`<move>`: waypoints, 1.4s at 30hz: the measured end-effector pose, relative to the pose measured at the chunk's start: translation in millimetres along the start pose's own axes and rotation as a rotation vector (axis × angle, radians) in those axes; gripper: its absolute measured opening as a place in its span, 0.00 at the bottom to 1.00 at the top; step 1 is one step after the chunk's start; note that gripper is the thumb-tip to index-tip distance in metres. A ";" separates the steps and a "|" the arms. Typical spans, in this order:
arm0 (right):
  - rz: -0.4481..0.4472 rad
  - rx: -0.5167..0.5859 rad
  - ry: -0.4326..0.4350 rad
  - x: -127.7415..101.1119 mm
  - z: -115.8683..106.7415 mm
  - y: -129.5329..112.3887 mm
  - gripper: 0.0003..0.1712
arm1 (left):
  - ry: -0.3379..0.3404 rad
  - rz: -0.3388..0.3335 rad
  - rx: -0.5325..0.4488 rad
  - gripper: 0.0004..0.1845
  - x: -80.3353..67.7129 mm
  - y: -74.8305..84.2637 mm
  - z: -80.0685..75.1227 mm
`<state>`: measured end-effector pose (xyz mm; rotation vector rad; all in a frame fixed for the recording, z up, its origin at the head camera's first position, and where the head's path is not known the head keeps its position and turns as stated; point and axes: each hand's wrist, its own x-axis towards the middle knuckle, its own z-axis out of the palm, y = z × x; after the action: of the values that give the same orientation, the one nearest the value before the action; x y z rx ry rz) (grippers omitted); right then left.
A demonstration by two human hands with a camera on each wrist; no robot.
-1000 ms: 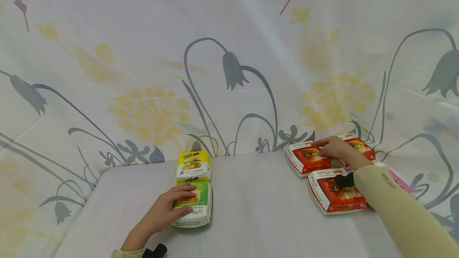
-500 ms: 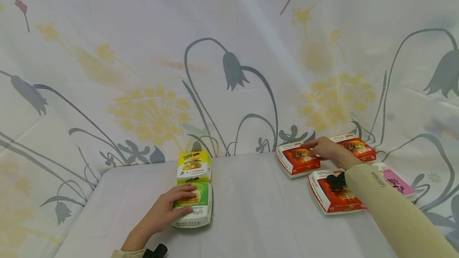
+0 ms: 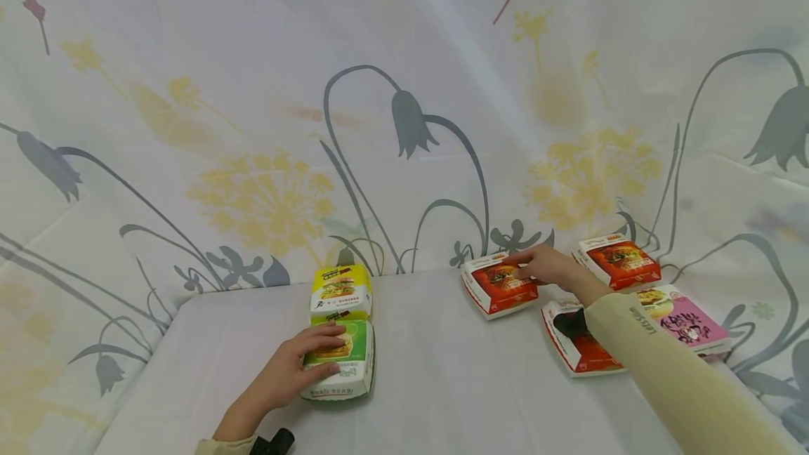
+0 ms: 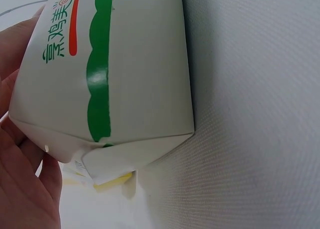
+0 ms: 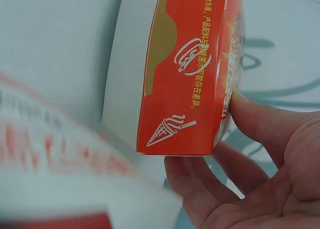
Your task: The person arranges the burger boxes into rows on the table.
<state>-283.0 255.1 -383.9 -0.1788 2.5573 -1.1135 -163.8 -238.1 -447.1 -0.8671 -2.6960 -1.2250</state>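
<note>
My left hand (image 3: 297,365) lies over a green-and-white burger box (image 3: 354,364) near the table's front left, fingers on its lid and thumb on its near side. In the left wrist view the box's white side (image 4: 115,74) fills the frame, with my palm (image 4: 20,189) against it. At the back right, my right hand (image 3: 546,265) pinches a red burger box (image 3: 499,285). The right wrist view shows my thumb on that box's (image 5: 190,74) top and my fingers (image 5: 210,189) along its end.
A yellow burger box (image 3: 341,290) stands just behind the green one. Right of the held box are a second red box (image 3: 619,260), a third (image 3: 578,350) partly hidden by my forearm, and a pink box (image 3: 685,318). A white cloth (image 3: 442,378) covers the table; a floral curtain hangs behind.
My right hand has slid the red box leftward, away from the other red boxes, and the pink box now shows more. The left hand and green box have stayed still.
</note>
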 end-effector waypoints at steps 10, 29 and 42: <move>-0.044 -0.081 0.053 10.7 30.3 -18.9 0.24 | 0.001 0.007 -0.002 0.18 1.8 0.1 0.1; -0.052 -0.048 0.161 28.4 84.0 -37.4 0.22 | 0.001 0.002 0.022 0.18 1.6 1.6 -2.0; -0.079 -0.028 0.275 31.7 114.0 -46.2 0.22 | -0.021 0.028 0.047 0.19 4.7 5.4 -3.9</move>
<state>-272.5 137.4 -430.7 -0.1434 2.8302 -1.2057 -165.7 -235.8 -439.5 -0.9136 -2.7081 -1.1483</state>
